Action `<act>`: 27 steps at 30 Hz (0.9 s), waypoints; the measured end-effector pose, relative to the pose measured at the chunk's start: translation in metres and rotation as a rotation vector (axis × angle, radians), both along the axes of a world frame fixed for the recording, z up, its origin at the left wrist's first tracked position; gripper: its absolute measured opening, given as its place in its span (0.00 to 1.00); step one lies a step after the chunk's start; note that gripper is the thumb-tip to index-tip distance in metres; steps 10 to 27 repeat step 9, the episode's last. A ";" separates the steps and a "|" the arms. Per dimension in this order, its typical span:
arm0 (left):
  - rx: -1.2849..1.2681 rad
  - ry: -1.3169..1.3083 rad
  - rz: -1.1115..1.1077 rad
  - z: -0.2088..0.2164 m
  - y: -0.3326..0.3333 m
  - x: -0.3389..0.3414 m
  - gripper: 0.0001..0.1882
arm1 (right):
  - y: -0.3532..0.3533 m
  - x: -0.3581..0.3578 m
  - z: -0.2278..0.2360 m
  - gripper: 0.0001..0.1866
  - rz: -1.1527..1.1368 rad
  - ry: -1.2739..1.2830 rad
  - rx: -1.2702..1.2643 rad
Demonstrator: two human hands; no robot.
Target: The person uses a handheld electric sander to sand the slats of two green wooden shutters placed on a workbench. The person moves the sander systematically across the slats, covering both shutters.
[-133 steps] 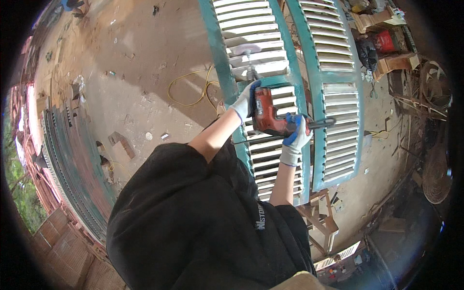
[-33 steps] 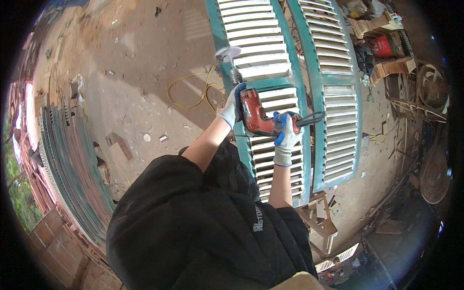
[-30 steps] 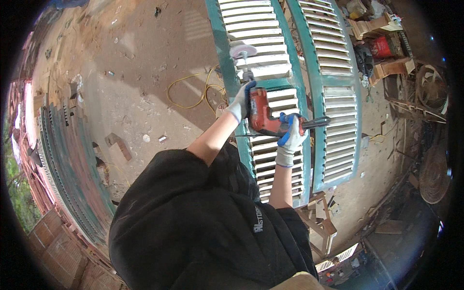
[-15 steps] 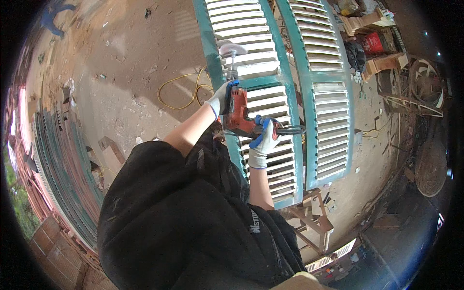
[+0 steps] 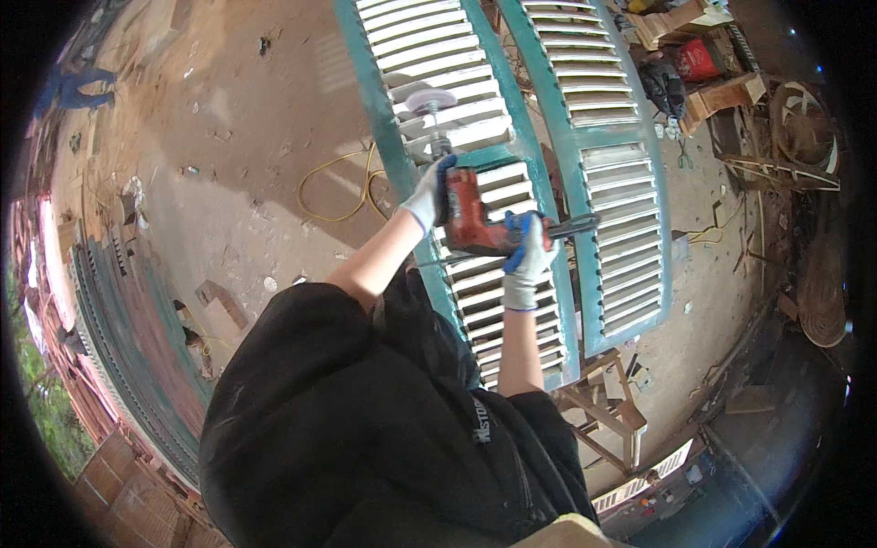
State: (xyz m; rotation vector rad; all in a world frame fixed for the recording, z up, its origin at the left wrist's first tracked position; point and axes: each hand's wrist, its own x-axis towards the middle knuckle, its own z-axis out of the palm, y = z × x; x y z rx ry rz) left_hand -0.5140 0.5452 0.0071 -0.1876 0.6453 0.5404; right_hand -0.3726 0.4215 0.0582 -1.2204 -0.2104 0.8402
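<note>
A red power sander [image 5: 472, 217] with a round white disc [image 5: 429, 100] at its front is held over a teal louvred shutter with white slats [image 5: 498, 301]. My left hand [image 5: 427, 194], in a white glove, grips the tool's front end. In a blue and white glove, my right hand [image 5: 525, 260] holds the rear handle beside the dark side bar. The disc rests on the slats near the shutter's middle rail. A second teal shutter [image 5: 607, 183] lies alongside to the right.
A yellow cable [image 5: 343, 187] loops on the dusty ground left of the shutters. A wooden trestle [image 5: 607, 411] stands under the shutters' near end. Wood scraps, a red box [image 5: 699, 59] and a round basket [image 5: 822, 292] crowd the right side. Stacked frames line the left edge.
Both hands and the sander have shifted slightly left and up along the shutter, and the disc now sits on higher slats. My view has swung a little.
</note>
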 end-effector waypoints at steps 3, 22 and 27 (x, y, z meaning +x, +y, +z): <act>0.006 -0.088 -0.047 0.004 0.014 0.052 0.19 | 0.019 0.060 0.007 0.06 -0.057 -0.181 -0.155; 0.188 -0.163 -0.023 0.019 0.052 0.132 0.18 | 0.042 0.108 0.050 0.04 -0.050 -0.115 0.057; 0.188 -0.163 -0.023 0.019 0.052 0.132 0.18 | 0.042 0.108 0.050 0.04 -0.050 -0.115 0.057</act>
